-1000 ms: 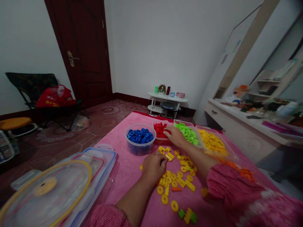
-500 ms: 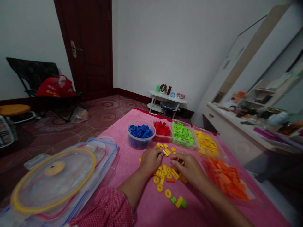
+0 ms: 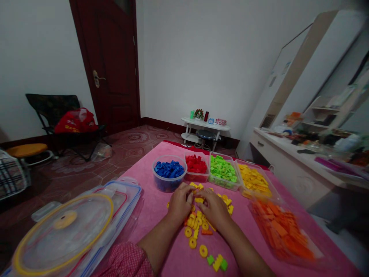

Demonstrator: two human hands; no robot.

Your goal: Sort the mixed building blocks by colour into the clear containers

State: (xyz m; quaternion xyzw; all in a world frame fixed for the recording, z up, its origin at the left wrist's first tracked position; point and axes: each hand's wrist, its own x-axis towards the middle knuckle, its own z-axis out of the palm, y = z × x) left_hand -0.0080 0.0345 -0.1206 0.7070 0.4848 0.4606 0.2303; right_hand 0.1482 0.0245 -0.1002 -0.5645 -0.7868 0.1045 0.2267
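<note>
Your right hand (image 3: 215, 207) has come together with your left hand (image 3: 179, 204), suggesting two-handed work, yellow pieces (image 3: 198, 221) around them, grips hidden.

yellow plastic pieces (image 3: 198, 221), ring-shaped and blocky, loosely scattered, on pink cloth (image 3: 175, 254)

From the wearer's head, above the near side of the pink table (image 3: 155, 204), one wide view faces forward and down, close over the left hand (image 3: 179, 206) and right hand (image 3: 215, 207), reaching past the far edge to a door (image 3: 112, 69) and white wall (image 3: 207, 57).
</note>
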